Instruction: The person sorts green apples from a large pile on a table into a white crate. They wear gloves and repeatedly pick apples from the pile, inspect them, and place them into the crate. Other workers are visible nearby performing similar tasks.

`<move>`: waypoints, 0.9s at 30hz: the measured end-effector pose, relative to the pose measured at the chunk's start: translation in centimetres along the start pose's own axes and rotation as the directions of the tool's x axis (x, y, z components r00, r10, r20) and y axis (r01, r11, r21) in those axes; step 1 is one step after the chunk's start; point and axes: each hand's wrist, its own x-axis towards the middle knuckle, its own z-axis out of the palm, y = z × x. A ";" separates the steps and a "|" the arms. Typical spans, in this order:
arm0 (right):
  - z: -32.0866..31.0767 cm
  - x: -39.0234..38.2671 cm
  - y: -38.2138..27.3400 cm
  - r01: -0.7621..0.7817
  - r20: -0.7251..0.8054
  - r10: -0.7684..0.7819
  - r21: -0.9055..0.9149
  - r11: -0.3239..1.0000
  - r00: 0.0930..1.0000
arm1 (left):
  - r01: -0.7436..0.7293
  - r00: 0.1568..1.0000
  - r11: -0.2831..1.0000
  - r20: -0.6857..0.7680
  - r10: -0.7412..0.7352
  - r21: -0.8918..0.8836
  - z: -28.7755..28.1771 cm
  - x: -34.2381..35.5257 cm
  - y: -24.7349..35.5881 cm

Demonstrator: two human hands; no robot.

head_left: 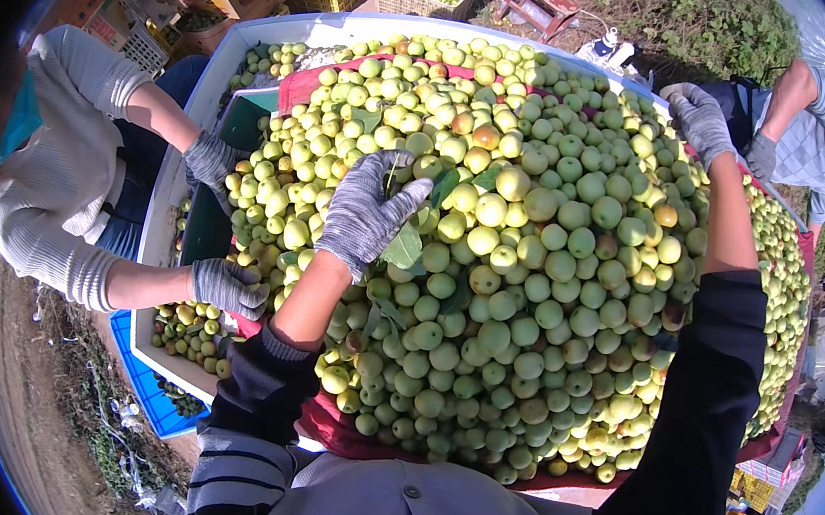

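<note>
Insp. note: green fruit [518, 304] heaped high, most apparently left to handle.
My L hand [365, 210] is approx. half-spread over mid-heap, thumb apart from fingers, no fruit gripped, a leaf [404, 248] just below the thumb; my R hand [704, 125] is at the heap's far R edge, grip n/c (can't tell). Fruit lies on red cloth [344, 433] within the white-sided bed [165, 201]. Est. progress: early; qty. remaining lg., leaves present, green crate [206, 228] by co-worker's hand [227, 285] shows no clear fill.
</note>
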 end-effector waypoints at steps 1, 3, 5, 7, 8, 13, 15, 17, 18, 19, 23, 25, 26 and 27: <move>-0.1 -0.9 -2.3 0.089 -0.002 -0.089 0.026 0.996 0.996 | -0.185 0.981 0.796 0.062 0.183 0.577 0.5 1.4 0.5; 3.0 -2.3 -6.4 0.387 0.120 -0.372 -0.149 0.910 0.920 | -0.176 0.984 0.635 0.140 0.107 0.752 2.2 2.5 1.2; 7.5 -2.6 -9.6 0.524 0.306 -0.444 -0.272 0.807 0.842 | -0.217 0.971 0.570 0.236 0.041 0.793 3.0 2.9 1.3; 12.2 -1.6 -11.6 0.530 0.460 -0.303 -0.521 0.669 0.835 | -0.242 0.967 0.511 0.247 0.060 0.825 3.8 2.4 0.9; 13.8 -1.1 -11.9 0.479 0.488 -0.208 -0.536 0.695 0.848 | -0.279 0.956 0.499 0.287 0.062 0.820 3.9 2.6 0.6; 17.2 0.2 -11.4 0.409 0.568 -0.004 -0.588 0.698 0.823 | -0.418 0.905 0.742 0.309 0.291 0.524 2.7 2.0 -1.3; 16.1 -0.6 -10.8 0.465 0.608 -0.032 -0.572 0.675 0.793 | -0.195 0.936 0.979 0.286 0.205 -0.064 1.1 1.1 -2.1; 14.5 -0.8 -11.0 0.421 0.661 -0.025 -0.448 0.789 0.750 | -0.217 0.966 0.965 0.112 0.235 -0.149 -1.2 1.7 -2.9; 14.0 -0.6 -11.3 0.456 0.668 -0.022 -0.483 0.748 0.744 | -0.219 0.975 0.973 0.006 0.220 -0.074 -2.8 2.7 -3.4; 13.8 -0.3 -11.7 0.414 0.653 -0.032 -0.440 0.796 0.756 | -0.300 0.948 0.954 -0.119 0.296 -0.015 -4.6 4.5 -3.8; 17.2 2.6 -12.9 0.316 0.466 -0.157 -0.286 0.905 0.871 | -0.061 0.981 0.870 -0.133 0.144 0.489 -8.4 11.4 -5.5; 20.1 4.3 -12.9 0.290 0.557 -0.079 -0.302 0.908 0.827 | -0.031 0.999 0.808 0.052 0.000 0.589 -8.2 13.4 -6.2; 21.2 4.6 -12.6 0.287 0.579 -0.041 -0.341 0.895 0.814 | -0.071 0.997 0.785 0.053 0.048 0.616 -7.8 13.9 -6.6; 22.3 4.9 -12.4 0.297 0.613 -0.026 -0.345 0.890 0.789 | -0.080 0.997 0.761 0.065 0.049 0.644 -7.2 14.1 -6.9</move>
